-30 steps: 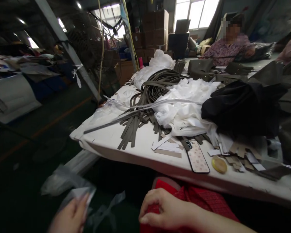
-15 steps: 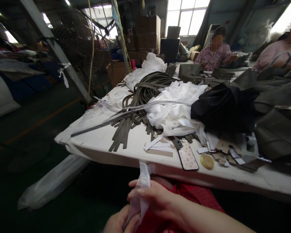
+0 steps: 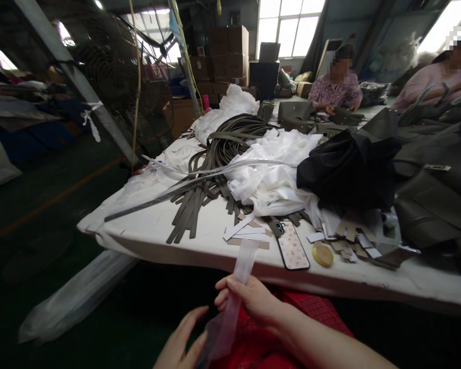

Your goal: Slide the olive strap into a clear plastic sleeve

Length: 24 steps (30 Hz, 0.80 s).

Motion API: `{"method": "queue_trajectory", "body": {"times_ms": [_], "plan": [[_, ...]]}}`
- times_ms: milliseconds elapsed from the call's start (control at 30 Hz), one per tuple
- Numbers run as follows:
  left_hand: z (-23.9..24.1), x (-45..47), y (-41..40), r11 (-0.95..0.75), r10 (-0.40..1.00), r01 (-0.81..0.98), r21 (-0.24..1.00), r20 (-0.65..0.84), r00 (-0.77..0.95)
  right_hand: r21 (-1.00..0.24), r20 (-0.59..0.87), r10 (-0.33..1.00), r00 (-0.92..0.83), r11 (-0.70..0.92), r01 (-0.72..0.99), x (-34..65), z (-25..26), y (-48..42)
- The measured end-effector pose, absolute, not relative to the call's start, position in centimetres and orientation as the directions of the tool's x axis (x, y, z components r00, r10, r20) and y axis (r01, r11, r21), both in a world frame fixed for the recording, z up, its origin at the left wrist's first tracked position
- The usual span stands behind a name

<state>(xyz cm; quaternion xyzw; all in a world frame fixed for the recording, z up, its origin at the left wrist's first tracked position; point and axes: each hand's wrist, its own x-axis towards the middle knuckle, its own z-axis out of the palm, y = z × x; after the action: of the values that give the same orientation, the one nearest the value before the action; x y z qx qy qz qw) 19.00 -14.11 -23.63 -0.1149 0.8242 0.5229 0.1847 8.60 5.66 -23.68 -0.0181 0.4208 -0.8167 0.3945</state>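
Low in the frame, just right of centre: right hand (image 3: 253, 302), fingers curled and pinched on a thin translucent strip (image 3: 236, 292), gripped partway along so the upper end stands free, rising toward the table edge. Bottom centre: left hand (image 3: 182, 341), fingers loosely spread, open beside the strip's lower end, touching or nearly touching it; firm hold or not, cannot tell, since that end blurs into a darker piece there. Beneath both hands, red checked cloth (image 3: 311, 312) across the lap, a soft place to work over, apart from the crowded table.

Just above, along the near edge of the white table (image 3: 157, 233): a phone in a patterned case (image 3: 292, 246) lying flat, a small yellow tape roll (image 3: 322, 254) just to its right, cut white and tan slips (image 3: 249, 233) to its left, all within easy reach. Lower left of the frame: a long clear plastic bag (image 3: 77, 297) on the dark floor.

Centre of the frame: olive-grey straps (image 3: 223, 154) fanned in a loose heap, ends trailing toward the near edge, half buried under crumpled white plastic (image 3: 272, 174). Right of that: a black cloth bundle (image 3: 346, 166), then grey bags (image 3: 434, 200) at the right edge.

Upper right, far end of the table: two other people seated, a hand (image 3: 326, 108) on a grey bag. Upper left: a large fan (image 3: 111, 77); upper centre: stacked cartons (image 3: 230, 51) beneath bright windows.
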Motion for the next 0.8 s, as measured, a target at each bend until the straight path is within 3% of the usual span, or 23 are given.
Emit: {"method": "queue_trajectory", "body": {"times_ms": [67, 167, 267, 367, 633, 800], "plan": [[-22.9, 17.6, -14.2, 0.349, -0.021, -0.346, 0.871, -0.361, -0.932, -0.739, -0.252, -0.734, -0.631, -0.275, 0.615, 9.2, -23.8, 5.5], [-21.0, 15.4, -12.7, 0.244, 0.066, -0.258, 0.935, -0.281, -0.957, -0.774, -0.189, -0.855, -0.483, -0.173, 0.610, 10.3, -24.0, 5.3], [-19.4, 13.8, -10.3, 0.185, 0.181, -0.231, 0.955, -0.264, -0.947, -0.848, -0.178, -0.867, -0.465, -0.105, 0.520, 11.1, -24.3, 5.3], [-19.2, 13.0, -8.8, 0.230, 0.179, -0.232, 0.945, -0.275, -0.945, -0.928, -0.185, -0.812, -0.554, -0.041, 0.370, 10.9, -24.5, 5.8], [-20.3, 12.4, -10.1, 0.193, -0.093, -0.288, 0.938, -0.275, -0.957, -0.993, -0.109, -0.506, -0.856, 0.094, 0.071, 8.5, -22.6, 7.1], [-20.9, 12.8, -9.7, 0.198, -0.101, -0.293, 0.935, -0.278, -0.955, -0.999, -0.022, -0.424, -0.905, -0.018, 0.033, 8.3, -22.2, 7.0]]}}
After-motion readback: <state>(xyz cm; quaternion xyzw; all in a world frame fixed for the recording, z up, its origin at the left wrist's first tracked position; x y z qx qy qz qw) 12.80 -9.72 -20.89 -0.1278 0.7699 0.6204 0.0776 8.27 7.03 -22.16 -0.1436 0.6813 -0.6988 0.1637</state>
